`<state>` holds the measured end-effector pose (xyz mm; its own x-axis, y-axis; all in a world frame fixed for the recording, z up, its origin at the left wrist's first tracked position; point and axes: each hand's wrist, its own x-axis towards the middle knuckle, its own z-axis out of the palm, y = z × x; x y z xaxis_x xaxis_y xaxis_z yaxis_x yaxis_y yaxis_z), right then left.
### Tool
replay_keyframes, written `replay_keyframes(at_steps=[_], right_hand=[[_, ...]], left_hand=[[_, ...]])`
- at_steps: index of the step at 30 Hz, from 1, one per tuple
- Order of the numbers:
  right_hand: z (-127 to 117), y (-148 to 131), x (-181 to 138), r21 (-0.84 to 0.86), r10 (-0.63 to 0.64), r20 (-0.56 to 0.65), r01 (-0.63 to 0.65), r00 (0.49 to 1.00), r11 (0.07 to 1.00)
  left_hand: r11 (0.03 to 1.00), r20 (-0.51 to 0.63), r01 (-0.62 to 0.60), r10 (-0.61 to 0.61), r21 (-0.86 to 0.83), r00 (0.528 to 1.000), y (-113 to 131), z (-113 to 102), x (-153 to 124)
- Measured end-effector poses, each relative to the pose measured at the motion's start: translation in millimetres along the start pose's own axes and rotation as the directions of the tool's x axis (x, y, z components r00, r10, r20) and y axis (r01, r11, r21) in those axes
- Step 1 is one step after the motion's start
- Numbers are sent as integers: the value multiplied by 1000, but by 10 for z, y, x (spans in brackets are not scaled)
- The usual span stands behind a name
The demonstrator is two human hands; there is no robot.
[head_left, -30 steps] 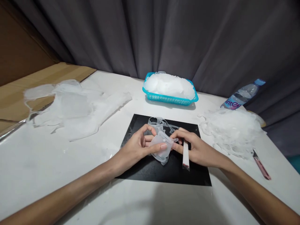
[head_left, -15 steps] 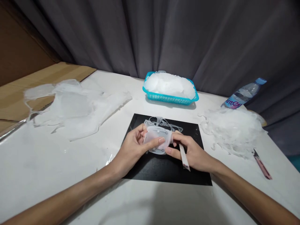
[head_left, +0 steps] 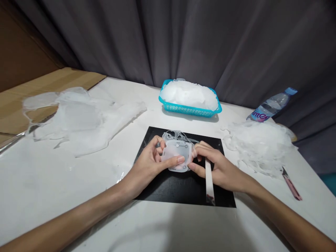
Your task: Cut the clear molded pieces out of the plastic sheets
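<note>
My left hand (head_left: 147, 162) is closed on the near-left side of a translucent, rounded-square plastic piece (head_left: 176, 149), thumb lying flat across its face. Small round and slot-like marks show near the piece's edges. Thin clear plastic loops (head_left: 176, 134) stick out behind it. My right hand (head_left: 223, 169) is closed too, its thumb and fingertips at the right edge of the piece. A flat white stick (head_left: 209, 180) with a dark-marked end is gripped in that same hand and points down toward me; its other end is hidden by the fingers. Both hands are above a black mat (head_left: 181, 190).
A blue basket (head_left: 190, 109) heaped with white translucent pieces stands at the back. Thin plastic scraps (head_left: 262, 147) are piled on the right, beside a water bottle (head_left: 273, 105) and a pink-handled knife (head_left: 292, 186). Larger plastic sheets (head_left: 78, 120) lie left, near cardboard (head_left: 78, 75).
The white stick has swung from slanting right to nearly straight down. The plastic piece has turned slightly between my hands, and my right hand has shifted a little right.
</note>
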<state>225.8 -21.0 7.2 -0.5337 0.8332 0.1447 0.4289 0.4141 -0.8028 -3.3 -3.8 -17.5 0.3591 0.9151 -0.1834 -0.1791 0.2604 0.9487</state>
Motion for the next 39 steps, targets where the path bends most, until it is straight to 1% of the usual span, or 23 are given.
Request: replay_keyframes(at_steps=[5,7,9,11,13,14,16,18,20,22,24,25,26,28,30,31,36,39], right_hand=[[-20,-63,-40,-120,-22,5,22,1000,992],[-4,-72,-49,-172,-63,6,63,998,983],[13,-45,-43,-265,-124,-4,119,992,957],[16,32,-21,-412,-181,-74,135,981,901],[-8,151,10,-546,-210,-195,72,958,835],[-30,214,25,-571,-207,-245,31,947,820],[-90,317,44,-540,-169,-272,-5,947,842],[-162,353,45,-453,-120,-221,7,968,892],[-234,311,26,-355,-74,-130,23,989,935],[-288,219,-2,-248,-27,11,29,1000,968],[-301,123,-22,-142,1,150,21,989,990],[-288,87,-25,-94,6,183,11,983,996],[-262,62,-23,-47,12,179,-4,984,999],[-190,47,-4,38,43,92,-47,995,998],[-121,62,21,96,80,-1,-80,997,992],[-97,73,30,110,91,-21,-88,996,990],[-62,81,23,109,90,-24,-87,996,990],[-20,41,-2,77,54,-23,-52,998,996]], left_hand=[[998,68,47,-45,-32,997,34,53,-12],[998,70,57,-54,-35,996,57,77,-27],[998,67,55,-52,-37,996,76,85,-43],[997,83,70,-67,-36,994,92,71,-53],[995,135,92,-87,-27,987,108,37,-50],[995,171,94,-90,-15,981,115,15,-44],[997,239,78,-81,22,968,131,-28,-26],[997,251,52,-64,55,966,145,-60,-8],[995,225,58,-75,81,971,157,-73,3],[993,195,73,-91,97,977,158,-76,10],[990,165,84,-102,113,981,138,-81,17],[989,147,92,-109,120,983,121,-87,23],[987,128,103,-119,125,985,101,-94,31],[984,102,131,-144,123,984,59,-107,50],[982,109,154,-166,111,980,34,-105,67],[982,119,158,-170,103,978,31,-96,71],[990,152,138,-137,7,979,59,-3,37],[993,162,103,-112,58,980,54,20,14]])
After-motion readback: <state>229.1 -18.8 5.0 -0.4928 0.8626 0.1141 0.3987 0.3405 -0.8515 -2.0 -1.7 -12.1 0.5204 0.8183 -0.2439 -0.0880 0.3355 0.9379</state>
